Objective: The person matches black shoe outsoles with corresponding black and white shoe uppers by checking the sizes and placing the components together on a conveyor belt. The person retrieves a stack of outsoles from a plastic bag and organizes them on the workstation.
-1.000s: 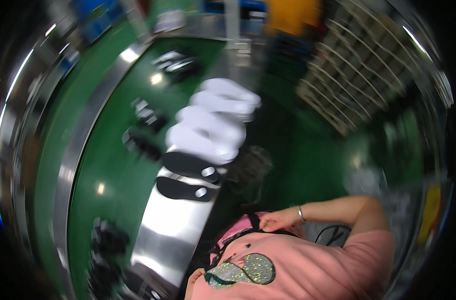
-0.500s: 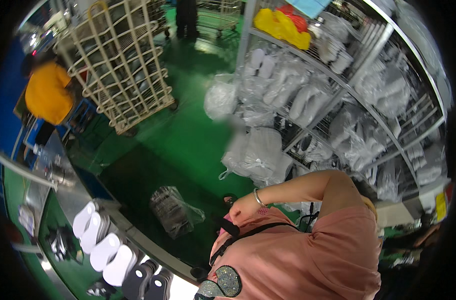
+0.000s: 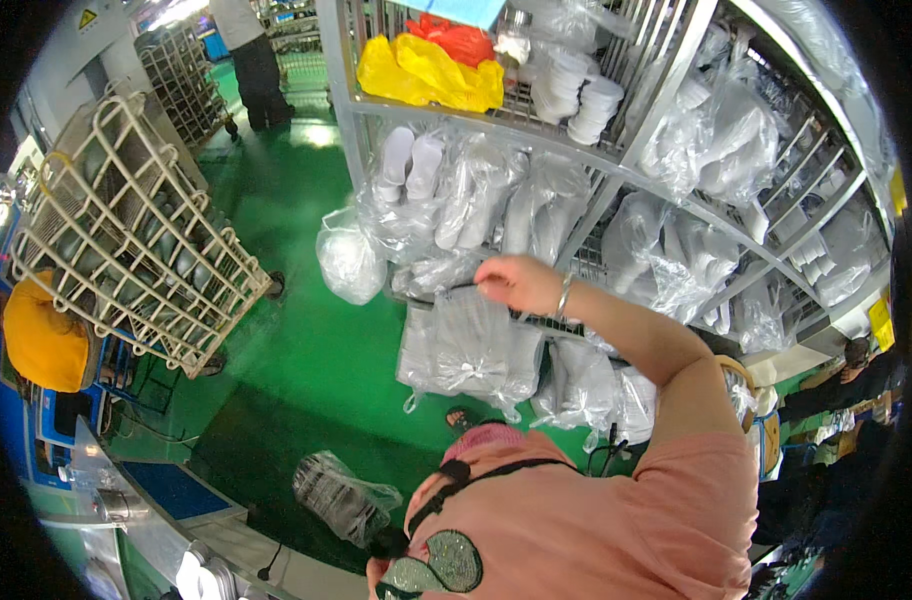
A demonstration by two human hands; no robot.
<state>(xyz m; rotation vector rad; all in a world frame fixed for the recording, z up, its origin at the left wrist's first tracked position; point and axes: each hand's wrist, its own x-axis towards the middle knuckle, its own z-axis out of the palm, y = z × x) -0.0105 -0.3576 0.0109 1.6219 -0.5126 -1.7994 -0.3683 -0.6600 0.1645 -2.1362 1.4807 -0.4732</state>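
Note:
My right hand (image 3: 521, 284), with a silver bangle (image 3: 564, 296) on its wrist, is stretched out in front of the shelf. Its fingers are bent down and close together, and the fingertips are hidden, so whether anything is in them does not show. Just below it in the picture is a large clear plastic bag of grey pieces (image 3: 471, 345); contact with it is unclear. Behind, bagged pale shoe soles (image 3: 541, 205) lie on the rack. My left hand is out of view.
A metal rack (image 3: 631, 160) carries bagged soles and a yellow bag (image 3: 426, 75). At left stands a wheeled cage cart (image 3: 146, 235), near a person in a yellow top (image 3: 46, 335). A bag of dark pieces (image 3: 341, 498) lies on the green floor, beside a metal worktable (image 3: 161, 530).
My right hand has moved from beside my waist up and outward toward the rack. The view has turned, so the rack sits further left and the soles on the worktable have mostly left the picture.

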